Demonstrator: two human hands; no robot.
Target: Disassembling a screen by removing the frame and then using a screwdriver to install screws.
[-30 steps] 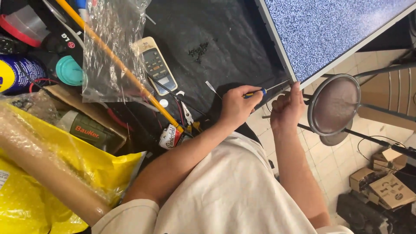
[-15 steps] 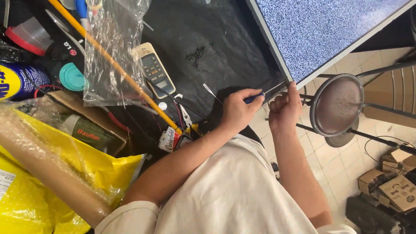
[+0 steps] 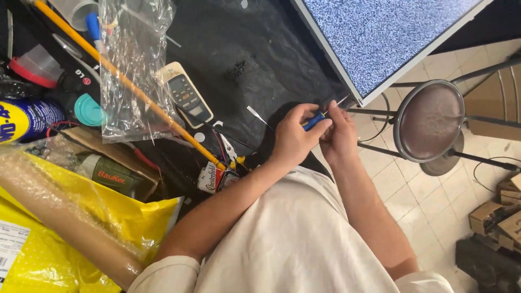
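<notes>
1. The left hand (image 3: 293,142) is wrapped tight around a small blue-handled screwdriver (image 3: 313,120), above the black tabletop (image 3: 239,49).
2. The right hand (image 3: 337,135) pinches its tip by the screen's corner (image 3: 355,97).
3. Next, I think: a steady aim.

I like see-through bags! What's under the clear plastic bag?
Under the clear plastic bag runs a long yellow rod on the black mat. Wrinkles and glare hide anything smaller beneath.

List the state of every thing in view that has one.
Screen: on, showing static, tilted.
Screwdriver: gripped by left hand, right hand touching it.
Remote: lying face up.
Plastic bag: lying flat over the yellow rod.
Stool: upright, unoccupied.
</notes>
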